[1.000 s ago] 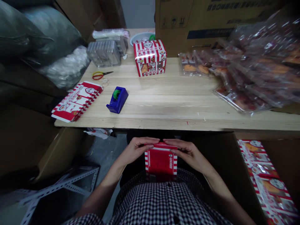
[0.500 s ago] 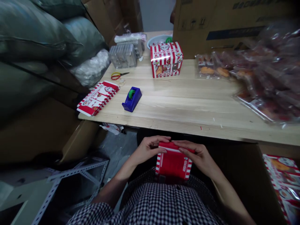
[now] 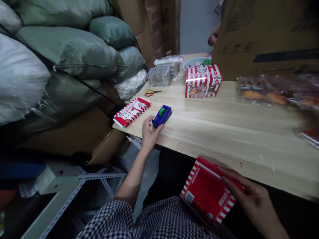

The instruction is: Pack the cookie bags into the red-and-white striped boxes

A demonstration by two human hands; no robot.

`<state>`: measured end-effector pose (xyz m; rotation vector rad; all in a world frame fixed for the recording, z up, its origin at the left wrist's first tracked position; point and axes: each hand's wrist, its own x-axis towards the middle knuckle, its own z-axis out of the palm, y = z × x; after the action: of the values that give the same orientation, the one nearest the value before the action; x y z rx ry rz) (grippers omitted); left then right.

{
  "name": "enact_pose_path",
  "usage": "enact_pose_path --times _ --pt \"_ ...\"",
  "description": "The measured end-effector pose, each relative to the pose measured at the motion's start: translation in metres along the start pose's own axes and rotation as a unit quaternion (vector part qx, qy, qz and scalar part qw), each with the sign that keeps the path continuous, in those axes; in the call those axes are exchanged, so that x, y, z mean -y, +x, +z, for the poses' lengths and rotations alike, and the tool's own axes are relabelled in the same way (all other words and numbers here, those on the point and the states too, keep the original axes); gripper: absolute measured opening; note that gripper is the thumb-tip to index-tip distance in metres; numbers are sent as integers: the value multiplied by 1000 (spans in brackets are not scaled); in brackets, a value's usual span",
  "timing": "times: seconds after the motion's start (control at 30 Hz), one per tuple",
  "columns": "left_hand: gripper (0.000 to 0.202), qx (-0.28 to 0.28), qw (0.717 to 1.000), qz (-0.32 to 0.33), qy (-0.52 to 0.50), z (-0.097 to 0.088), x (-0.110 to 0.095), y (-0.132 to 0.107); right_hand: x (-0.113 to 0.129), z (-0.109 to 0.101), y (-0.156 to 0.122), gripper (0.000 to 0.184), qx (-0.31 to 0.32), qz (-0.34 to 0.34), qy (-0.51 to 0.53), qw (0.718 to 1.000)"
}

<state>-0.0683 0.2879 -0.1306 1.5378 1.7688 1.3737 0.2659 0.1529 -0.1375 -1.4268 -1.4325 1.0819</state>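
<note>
My left hand (image 3: 150, 133) reaches over the table's front edge, fingers apart on either side of the near end of a blue tape dispenser (image 3: 163, 117) with a green roll. I cannot tell whether the fingertips touch it. My right hand (image 3: 249, 191) grips a red and white striped cardboard box (image 3: 208, 189) by its upper right edge. This box is tilted over my lap, its plain red side with a barcode facing up. Part of the right fingers is smeared by motion.
On the table (image 3: 199, 122) are flat printed cartons (image 3: 132, 112), scissors (image 3: 152, 93), clear plastic cases (image 3: 159, 76), an assembled striped box (image 3: 203, 81) and bagged items (image 3: 253, 93). Large sacks (image 3: 72, 49) are piled at left. Behind a big carton (image 3: 269, 39), another person's hand (image 3: 212, 39) shows.
My left hand has left the red box and moved forward and left to the tape dispenser. The box has shifted right and tilted in my right hand. The camera view has turned.
</note>
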Motion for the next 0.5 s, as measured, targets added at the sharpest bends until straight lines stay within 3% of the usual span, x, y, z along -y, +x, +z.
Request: enact_pose_path --times 0.03,0.07,0.17,0.27,0.5 --pt "50 -38 998 -13 56 -5 8 19 0 -2 -1 30 -12 -4 -5 1000" --pt "43 -31 996 -41 79 -9 15 36 0 -2 -2 29 -18 -9 -8 1000" --pt "31 68 985 -153 30 -13 33 67 2 3 -6 26 -10 -24 0 1000" --pt "30 107 975 -193 -30 -7 39 75 4 10 -12 24 1 -35 14 999" --pt "34 60 964 -204 -159 -2 38 71 5 13 -22 24 3 -27 30 999"
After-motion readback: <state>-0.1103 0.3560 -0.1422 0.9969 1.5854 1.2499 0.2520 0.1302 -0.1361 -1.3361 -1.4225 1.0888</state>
